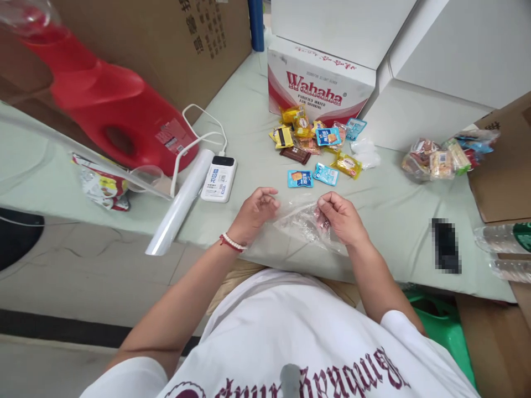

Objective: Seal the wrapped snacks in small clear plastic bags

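Both hands at the near edge of the desk (232,110), well in front of the Wahaha box (321,83): left hand (254,213) curled, fingers (269,200) pinched on one side of a thin clear plastic bag (305,221); right hand (340,218) closed likewise on the other side, fingers (326,207) bunched at the film. Bag crumpled between the two hands, partly resting on the desk, its mouth hard to make out, possibly a pinkish item inside near the right fingers, though too blurred to be sure. Loose pile of small wrapped snacks (319,146) just in front of the box, between box and hands, with two blue packets (313,177) nearest the bag. Farther right of the box, a filled bag of snacks (433,157). Left of the box, a white power bank (219,178) with its cable, a roll of clear film (180,205) jutting over the desk edge, and a big red jug (112,110). Risks, judged from this: thin film likely to tear or stretch if pulled apart too hard with pinched grips; slippery layers liable to cling together, so fingers may slide off without separating them; bag so close to the edge that a loosened grip could let it slip to the floor; the roll, already overhanging, could be knocked off by the left forearm; a reach toward the pile could scatter the near packets.
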The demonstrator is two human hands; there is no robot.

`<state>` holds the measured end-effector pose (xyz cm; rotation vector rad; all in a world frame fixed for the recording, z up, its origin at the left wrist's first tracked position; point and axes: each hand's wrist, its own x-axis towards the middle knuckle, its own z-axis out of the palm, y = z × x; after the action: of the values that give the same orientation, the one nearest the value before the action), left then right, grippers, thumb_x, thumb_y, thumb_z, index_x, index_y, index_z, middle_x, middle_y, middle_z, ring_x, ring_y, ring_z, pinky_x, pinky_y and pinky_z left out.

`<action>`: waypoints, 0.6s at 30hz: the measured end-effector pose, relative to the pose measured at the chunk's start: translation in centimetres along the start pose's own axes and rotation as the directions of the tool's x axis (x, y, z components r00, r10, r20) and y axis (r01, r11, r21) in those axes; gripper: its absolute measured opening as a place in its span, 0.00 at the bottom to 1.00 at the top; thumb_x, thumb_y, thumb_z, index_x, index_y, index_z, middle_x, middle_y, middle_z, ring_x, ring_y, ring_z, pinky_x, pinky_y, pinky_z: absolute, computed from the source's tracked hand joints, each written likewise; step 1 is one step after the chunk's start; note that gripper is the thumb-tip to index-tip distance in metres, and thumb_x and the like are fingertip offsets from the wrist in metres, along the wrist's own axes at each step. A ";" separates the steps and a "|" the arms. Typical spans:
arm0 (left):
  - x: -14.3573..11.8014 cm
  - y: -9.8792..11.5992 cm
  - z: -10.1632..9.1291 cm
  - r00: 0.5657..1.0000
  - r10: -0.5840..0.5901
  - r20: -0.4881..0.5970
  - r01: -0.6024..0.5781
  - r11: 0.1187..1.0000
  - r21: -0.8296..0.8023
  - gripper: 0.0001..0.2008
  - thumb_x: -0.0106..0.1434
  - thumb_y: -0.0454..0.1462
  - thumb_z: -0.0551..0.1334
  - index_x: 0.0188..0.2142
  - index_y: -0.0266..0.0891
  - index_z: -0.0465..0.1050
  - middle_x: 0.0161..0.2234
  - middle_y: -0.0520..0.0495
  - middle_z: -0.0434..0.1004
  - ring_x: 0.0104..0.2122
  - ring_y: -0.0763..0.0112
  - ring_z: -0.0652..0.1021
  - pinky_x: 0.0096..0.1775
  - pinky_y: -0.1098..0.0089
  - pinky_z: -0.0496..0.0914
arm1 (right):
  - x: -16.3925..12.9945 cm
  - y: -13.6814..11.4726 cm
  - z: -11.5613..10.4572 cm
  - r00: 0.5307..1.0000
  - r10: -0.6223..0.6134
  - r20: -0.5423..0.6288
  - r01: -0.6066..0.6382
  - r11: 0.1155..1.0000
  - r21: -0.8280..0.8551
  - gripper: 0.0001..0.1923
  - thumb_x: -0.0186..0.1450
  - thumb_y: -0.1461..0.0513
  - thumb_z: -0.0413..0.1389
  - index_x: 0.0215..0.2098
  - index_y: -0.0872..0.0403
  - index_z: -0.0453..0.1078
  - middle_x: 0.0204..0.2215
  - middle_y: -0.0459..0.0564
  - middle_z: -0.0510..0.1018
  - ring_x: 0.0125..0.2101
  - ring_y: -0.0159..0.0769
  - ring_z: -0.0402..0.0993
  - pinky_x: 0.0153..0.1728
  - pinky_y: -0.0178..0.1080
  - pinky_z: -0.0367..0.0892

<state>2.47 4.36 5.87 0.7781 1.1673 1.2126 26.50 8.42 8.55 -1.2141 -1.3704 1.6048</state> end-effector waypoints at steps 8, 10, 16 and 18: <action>-3.8 -3.2 2.7 0.955 -0.280 0.103 0.297 0.922 -0.248 0.25 0.52 0.53 0.75 0.39 0.34 0.81 0.35 0.43 0.78 0.25 0.78 0.70 0.18 0.77 0.49 | 0.2 0.5 0.8 0.961 -0.048 -0.274 0.062 0.997 0.044 0.22 0.61 0.44 0.66 0.32 0.50 0.67 0.23 0.42 0.73 0.18 0.28 0.63 0.16 0.33 0.58; -3.8 -3.0 3.3 0.963 -0.248 0.107 0.269 0.919 -0.288 0.26 0.51 0.53 0.76 0.38 0.34 0.81 0.35 0.44 0.78 0.23 0.82 0.66 0.18 0.77 0.47 | 0.1 0.6 0.8 0.957 -0.041 -0.286 0.060 0.997 0.055 0.21 0.60 0.44 0.66 0.31 0.50 0.67 0.23 0.41 0.73 0.18 0.28 0.62 0.17 0.34 0.58; -2.2 -2.0 3.6 0.981 -0.174 0.088 0.194 0.924 -0.329 0.23 0.48 0.50 0.78 0.31 0.35 0.77 0.29 0.48 0.77 0.20 0.84 0.61 0.20 0.76 0.47 | 0.2 1.6 -0.5 0.952 0.026 -0.304 -0.006 0.998 0.066 0.23 0.57 0.43 0.68 0.31 0.49 0.66 0.21 0.40 0.69 0.17 0.28 0.59 0.16 0.34 0.55; -2.1 -1.9 3.6 0.979 -0.162 0.127 0.195 0.928 -0.318 0.22 0.50 0.51 0.76 0.33 0.35 0.79 0.29 0.47 0.78 0.20 0.83 0.62 0.20 0.76 0.47 | 0.4 2.1 -1.3 0.958 0.054 -0.283 -0.044 0.998 0.041 0.23 0.57 0.43 0.68 0.31 0.50 0.67 0.22 0.40 0.70 0.18 0.28 0.60 0.16 0.33 0.55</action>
<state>6.56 2.35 5.64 0.4627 0.9026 1.1635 27.72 8.76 6.41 -1.4061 -1.1346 1.4150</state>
